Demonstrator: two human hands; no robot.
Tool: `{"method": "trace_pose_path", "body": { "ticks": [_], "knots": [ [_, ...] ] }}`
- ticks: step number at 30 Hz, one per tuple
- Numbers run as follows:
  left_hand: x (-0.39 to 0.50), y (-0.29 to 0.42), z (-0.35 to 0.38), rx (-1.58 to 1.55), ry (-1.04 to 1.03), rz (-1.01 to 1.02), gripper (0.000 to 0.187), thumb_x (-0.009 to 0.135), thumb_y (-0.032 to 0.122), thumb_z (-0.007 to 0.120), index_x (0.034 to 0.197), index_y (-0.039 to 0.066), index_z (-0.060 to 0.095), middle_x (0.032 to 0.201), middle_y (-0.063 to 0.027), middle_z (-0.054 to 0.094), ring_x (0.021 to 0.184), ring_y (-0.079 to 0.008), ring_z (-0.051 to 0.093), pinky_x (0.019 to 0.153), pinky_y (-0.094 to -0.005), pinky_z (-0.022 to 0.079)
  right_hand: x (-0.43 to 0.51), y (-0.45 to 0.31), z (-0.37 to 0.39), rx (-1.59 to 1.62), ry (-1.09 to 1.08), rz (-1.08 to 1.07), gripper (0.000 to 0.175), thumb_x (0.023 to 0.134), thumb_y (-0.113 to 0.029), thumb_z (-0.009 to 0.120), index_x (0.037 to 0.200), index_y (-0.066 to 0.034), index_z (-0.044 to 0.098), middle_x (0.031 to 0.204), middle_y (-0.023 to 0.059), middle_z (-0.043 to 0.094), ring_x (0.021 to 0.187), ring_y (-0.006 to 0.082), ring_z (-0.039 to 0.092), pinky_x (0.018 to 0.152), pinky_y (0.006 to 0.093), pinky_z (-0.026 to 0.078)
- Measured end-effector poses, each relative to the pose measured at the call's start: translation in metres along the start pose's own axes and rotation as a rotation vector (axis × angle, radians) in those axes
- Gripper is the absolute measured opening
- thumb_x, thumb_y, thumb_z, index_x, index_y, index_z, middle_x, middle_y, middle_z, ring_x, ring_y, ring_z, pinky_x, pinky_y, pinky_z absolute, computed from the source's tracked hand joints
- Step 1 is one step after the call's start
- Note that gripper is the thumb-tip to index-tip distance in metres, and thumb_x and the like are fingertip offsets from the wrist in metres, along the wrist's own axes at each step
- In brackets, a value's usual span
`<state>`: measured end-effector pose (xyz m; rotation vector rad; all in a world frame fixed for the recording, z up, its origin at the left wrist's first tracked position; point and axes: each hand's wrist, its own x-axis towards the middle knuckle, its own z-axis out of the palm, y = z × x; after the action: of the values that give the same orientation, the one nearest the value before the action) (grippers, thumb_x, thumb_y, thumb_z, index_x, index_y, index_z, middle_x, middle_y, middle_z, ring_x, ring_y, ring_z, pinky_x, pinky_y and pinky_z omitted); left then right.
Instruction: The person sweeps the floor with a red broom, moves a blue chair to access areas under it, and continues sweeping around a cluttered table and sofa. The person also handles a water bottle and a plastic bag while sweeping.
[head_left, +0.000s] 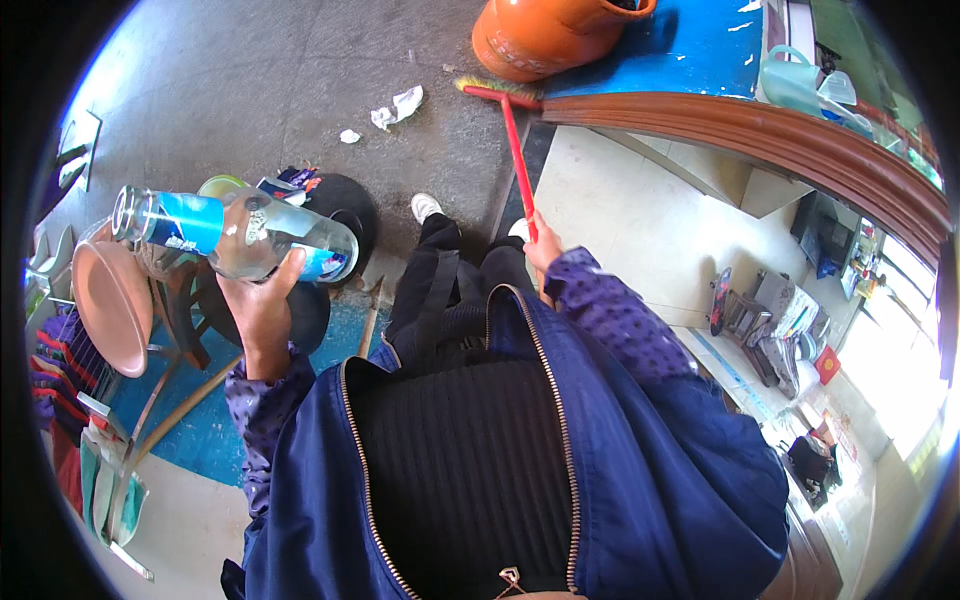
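Note:
My left hand (259, 307) grips an empty clear glass bottle (251, 232) with blue labels, tipped onto its side, its mouth to the left. In my right hand (544, 244) is the red handle of a broom (517, 150). The broom's red head with yellowish bristles rests on the grey floor beside the foot of an orange gas cylinder (532, 37). Crumpled white paper (405, 105) and a smaller white scrap (349, 136) lie on the floor, left of the broom head.
A brown door frame (720, 120) and dark threshold border a pale-tiled room on the right, with a skateboard (720, 300) and a covered chair inside. At left are a pinkish basin (112, 307), a wooden stool and a rack of clothes. Dark round seats stand behind the bottle.

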<state>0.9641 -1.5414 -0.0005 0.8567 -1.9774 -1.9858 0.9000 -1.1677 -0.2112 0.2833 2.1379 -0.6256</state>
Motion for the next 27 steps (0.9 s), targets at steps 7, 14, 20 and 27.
{"method": "trace_pose_path", "body": {
  "ticks": [7,14,20,27],
  "knots": [
    [0.007,0.0,0.0,-0.037,0.039,-0.036,0.072,0.066,0.01,0.069,0.129,-0.002,0.035,0.124,-0.0117,0.039,0.117,-0.0227,0.039,0.104,-0.0374,0.026,-0.057,0.06,0.009,0.256,0.035,-0.574,0.058,0.076,-0.006,0.054,0.131,-0.0057,0.037,0.064,0.0045,0.052,0.046,0.0122,0.048,0.042,0.0273,0.042],
    [0.02,-0.01,0.005,-0.09,0.006,0.027,0.068,0.066,0.003,0.068,0.126,-0.003,0.037,0.121,-0.011,0.042,0.111,-0.0215,0.043,0.1,-0.0357,0.03,-0.075,0.024,-0.019,0.431,-0.198,-0.041,0.049,0.079,-0.005,0.048,0.128,-0.0059,0.043,0.062,0.0005,0.05,0.05,0.0086,0.047,0.045,0.0244,0.038],
    [0.033,-0.008,0.014,-0.13,-0.02,0.017,0.065,0.063,0.001,0.071,0.121,-0.002,0.042,0.115,-0.0086,0.046,0.107,-0.0185,0.046,0.094,-0.0322,0.035,-0.076,0.018,-0.027,0.286,-0.127,-0.043,0.068,0.075,-0.006,0.051,0.138,-0.0096,0.026,0.06,0.0023,0.048,0.044,0.0111,0.046,0.037,0.0267,0.039],
    [0.041,-0.017,0.018,-0.18,-0.063,0.036,0.065,0.062,0.0,0.072,0.12,-0.003,0.042,0.115,-0.009,0.046,0.105,-0.0176,0.047,0.091,-0.0313,0.037,-0.099,0.069,-0.006,0.388,-0.281,-0.013,0.05,0.08,-0.009,0.054,0.129,-0.0074,0.043,0.099,0.0091,0.059,0.09,0.0123,0.056,0.081,0.0243,0.044]
  ]
}}
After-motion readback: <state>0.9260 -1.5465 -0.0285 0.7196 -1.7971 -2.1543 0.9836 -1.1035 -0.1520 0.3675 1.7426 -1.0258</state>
